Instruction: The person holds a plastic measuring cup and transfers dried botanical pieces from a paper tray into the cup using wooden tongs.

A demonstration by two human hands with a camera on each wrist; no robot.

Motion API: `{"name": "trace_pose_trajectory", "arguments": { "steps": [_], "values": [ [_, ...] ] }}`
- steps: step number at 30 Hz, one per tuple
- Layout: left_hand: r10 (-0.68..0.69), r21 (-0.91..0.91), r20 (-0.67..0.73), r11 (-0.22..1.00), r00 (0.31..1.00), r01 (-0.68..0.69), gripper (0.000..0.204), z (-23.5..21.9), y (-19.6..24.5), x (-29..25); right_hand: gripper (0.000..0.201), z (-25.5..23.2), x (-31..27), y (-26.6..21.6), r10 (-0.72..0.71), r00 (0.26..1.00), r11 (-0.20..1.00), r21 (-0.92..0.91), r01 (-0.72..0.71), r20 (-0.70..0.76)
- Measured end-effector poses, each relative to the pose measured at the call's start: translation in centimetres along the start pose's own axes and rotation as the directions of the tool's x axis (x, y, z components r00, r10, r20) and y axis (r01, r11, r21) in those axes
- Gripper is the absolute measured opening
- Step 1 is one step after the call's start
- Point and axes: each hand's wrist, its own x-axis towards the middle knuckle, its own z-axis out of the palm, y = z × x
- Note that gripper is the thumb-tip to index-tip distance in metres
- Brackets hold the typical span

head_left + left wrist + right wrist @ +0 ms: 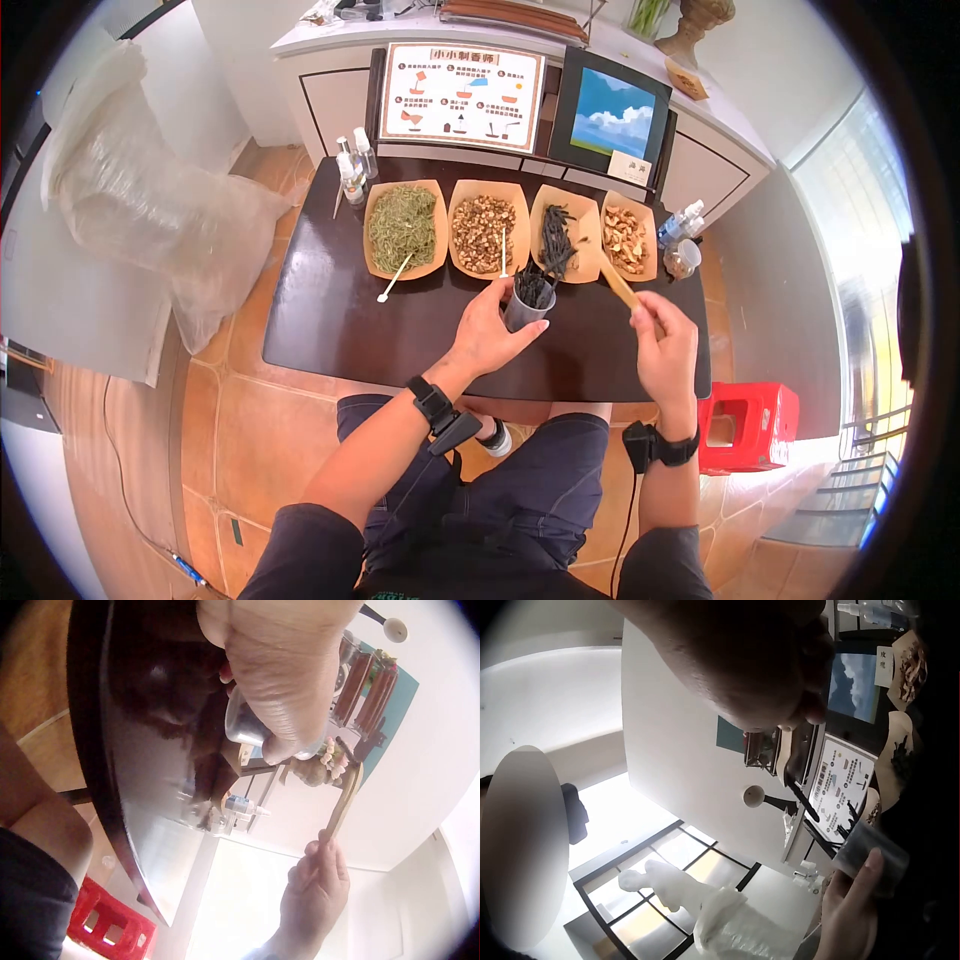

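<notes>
The left hand [488, 335] grips a translucent cup [520, 312] above the dark table; dark stick-like pieces [534, 287] stand up out of its mouth. In the right wrist view the left hand [847, 919] has its thumb along the cup [871, 859]. The right hand [664, 345] pinches the end of a wooden scoop [618, 283], raised over the table to the right of the cup. A dark piece lies at the scoop's far end [352, 774] in the left wrist view. Behind the cup, a paper tray [585, 262] holds more dark pieces.
Paper trays of green dried strands [403, 228], brown chopped bits [483, 235] and pale slices [626, 240] line the table. Small bottles [352, 170] stand at its back left, others [680, 222] at the right. An instruction sign [460, 97] and a framed picture [612, 112] stand behind. A red stool [765, 428] is at right.
</notes>
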Motion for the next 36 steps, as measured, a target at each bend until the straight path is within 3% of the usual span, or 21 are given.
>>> {"name": "trace_pose_trajectory", "arguments": {
  "steps": [7,13,17,20,26,28,33,36],
  "values": [
    [0.051,-0.011,-0.019,0.999,0.999,-0.051,0.055,0.1,0.0,0.0,0.012,-0.1,-1.9,-0.9,-0.18,0.968,0.963,-0.172,0.209,0.173],
    [0.059,0.037,-0.02,0.998,0.998,-0.058,0.055,0.1,-0.1,0.0,0.014,0.5,-1.7,-0.9,-0.096,0.987,0.985,-0.127,0.113,0.13],
    [0.065,0.013,-0.022,0.998,0.998,-0.065,0.055,0.0,0.1,0.0,0.017,1.5,-0.5,1.3,0.018,1.0,0.991,-0.132,-0.014,0.024],
    [0.054,0.046,-0.019,0.998,0.998,-0.053,0.056,-0.1,0.3,0.0,0.021,2.5,1.0,3.6,0.193,0.981,0.951,-0.248,-0.182,0.02],
    [0.053,0.046,-0.02,0.998,0.998,-0.052,0.059,-0.3,0.6,0.0,0.023,5.2,3.5,6.5,0.233,0.972,0.9,-0.382,-0.209,0.019],
    [-0.055,0.062,0.039,0.997,0.998,0.053,0.061,-0.5,1.3,0.0,0.023,5.8,4.4,6.6,0.234,0.972,0.902,-0.377,-0.211,0.016],
    [-0.048,0.048,0.038,0.998,0.998,0.046,0.061,-0.5,1.2,0.0,0.023,7.1,6.0,7.0,0.269,0.963,0.906,-0.347,-0.241,0.034],
    [-0.054,0.036,0.043,0.998,0.998,0.052,0.061,-0.5,1.2,0.0,0.022,7.4,6.3,7.6,0.223,0.973,0.909,-0.373,-0.186,0.06]
  ]
}}
